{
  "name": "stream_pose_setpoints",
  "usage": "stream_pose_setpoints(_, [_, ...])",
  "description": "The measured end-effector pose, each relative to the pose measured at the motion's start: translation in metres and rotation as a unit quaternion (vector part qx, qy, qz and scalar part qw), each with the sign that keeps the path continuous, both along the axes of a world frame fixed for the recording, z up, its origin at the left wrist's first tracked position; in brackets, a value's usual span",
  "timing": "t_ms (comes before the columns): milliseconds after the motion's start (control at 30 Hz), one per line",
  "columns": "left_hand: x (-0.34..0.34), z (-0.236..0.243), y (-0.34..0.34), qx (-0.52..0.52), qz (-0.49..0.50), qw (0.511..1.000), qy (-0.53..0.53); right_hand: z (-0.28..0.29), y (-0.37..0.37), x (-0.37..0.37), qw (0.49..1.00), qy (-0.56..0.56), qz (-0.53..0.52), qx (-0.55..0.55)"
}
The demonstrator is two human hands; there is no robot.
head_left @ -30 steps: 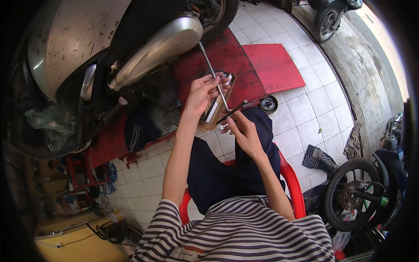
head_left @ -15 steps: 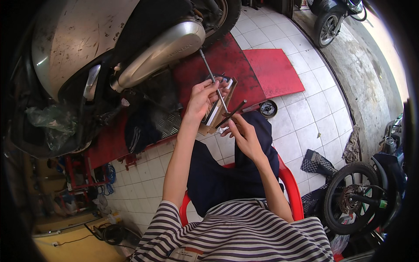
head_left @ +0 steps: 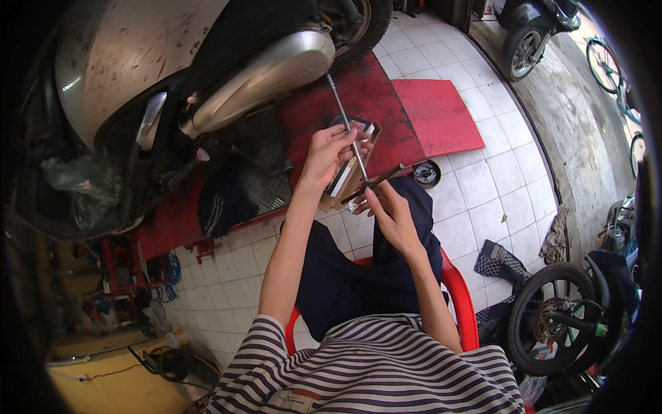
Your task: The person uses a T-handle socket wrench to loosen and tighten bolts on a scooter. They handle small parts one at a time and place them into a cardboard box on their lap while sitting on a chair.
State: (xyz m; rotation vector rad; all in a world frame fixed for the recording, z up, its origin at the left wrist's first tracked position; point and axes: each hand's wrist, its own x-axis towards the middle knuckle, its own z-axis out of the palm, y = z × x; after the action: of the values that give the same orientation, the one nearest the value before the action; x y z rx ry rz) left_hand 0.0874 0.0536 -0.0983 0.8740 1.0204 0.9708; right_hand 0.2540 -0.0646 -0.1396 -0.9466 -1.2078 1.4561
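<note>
Two bare forearms are seen rising from a striped shirt [head_left: 372, 372] at six o'clock, above a red plastic chair [head_left: 460, 297] and dark trousers [head_left: 358, 276]. A small cardboard box [head_left: 345, 181] is gripped at the centre by the left hand [head_left: 327, 155], whose fingers are curled closed around its upper side. Just beside it, toward four o'clock, the right hand [head_left: 393, 214] is closed on a dark, slim tool [head_left: 376, 183], pinched between thumb and fingertips with its tip laid against the box. A long metal rod [head_left: 345, 117] is seen running from the box toward twelve o'clock; which hand holds it cannot be told. Beyond the hands a red ramp [head_left: 434, 114] is laid on the white tiled floor [head_left: 510, 179], with a small round part [head_left: 427, 173] at its near edge. At eleven o'clock a motorcycle's chrome exhaust [head_left: 262, 72] is seen, and at four o'clock a loose spoked wheel [head_left: 562, 317].
</note>
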Motion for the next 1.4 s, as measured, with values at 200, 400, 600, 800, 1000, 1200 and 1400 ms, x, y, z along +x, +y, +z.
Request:
stream_pose_setpoints(200, [0.000,0.005,0.001,0.010,-0.004,1.000,0.012,-0.001,0.003,-0.003,1.000,0.008,-0.008,0.008])
stream_pose_setpoints(400, [-0.001,0.005,0.003,0.025,-0.019,0.999,0.033,0.004,0.003,-0.004,1.000,0.013,-0.014,0.007])
stream_pose_setpoints(600, [-0.002,0.004,0.006,0.015,-0.020,0.999,0.032,0.004,0.006,-0.004,1.000,0.003,-0.001,-0.003])
stream_pose_setpoints(800, [0.004,0.005,0.001,0.000,0.011,0.999,-0.033,0.005,0.009,-0.012,0.990,-0.082,-0.110,0.043])
stream_pose_setpoints(1000, [0.012,0.016,-0.025,-0.010,-0.035,0.999,-0.004,0.016,0.003,-0.015,0.948,-0.185,-0.250,0.075])
stream_pose_setpoints(1200, [0.009,0.008,-0.016,-0.020,-0.046,0.998,-0.026,0.017,-0.009,-0.029,0.929,-0.245,-0.200,0.193])
stream_pose_setpoints(1400, [0.011,0.004,-0.014,-0.022,-0.040,0.997,-0.054,0.002,-0.025,-0.025,0.993,-0.017,-0.064,-0.098])
